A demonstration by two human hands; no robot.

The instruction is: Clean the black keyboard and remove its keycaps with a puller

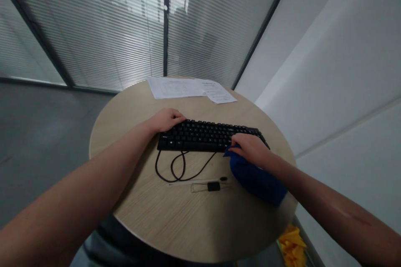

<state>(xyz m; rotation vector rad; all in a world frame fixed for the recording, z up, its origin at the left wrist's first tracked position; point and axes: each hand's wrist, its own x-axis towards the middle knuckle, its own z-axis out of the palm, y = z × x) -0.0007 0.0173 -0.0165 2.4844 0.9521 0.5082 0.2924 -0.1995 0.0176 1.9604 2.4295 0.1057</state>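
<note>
A black keyboard (200,135) lies on the round wooden table, its cable (175,179) looped on the near side. My left hand (167,119) grips the keyboard's far left corner, fingers over the top edge. Over the keyboard's right part is my right hand (250,147), its fingers pinched on a blue cloth (257,181). The cloth hangs from those fingers and spreads onto the table under my right wrist. Closer to me lie a black binder clip (214,186) with wire handles and a thin white stick (194,180). A small dark oval thing (223,178) sits at the stick's right end.
Sheets of printed paper (175,87) rest at the far edge of the table (175,221). Behind it stands a glass partition with blinds (125,29), and a white wall (344,71) rises at the right. Something crumpled and yellow (293,246) is below the table's right edge.
</note>
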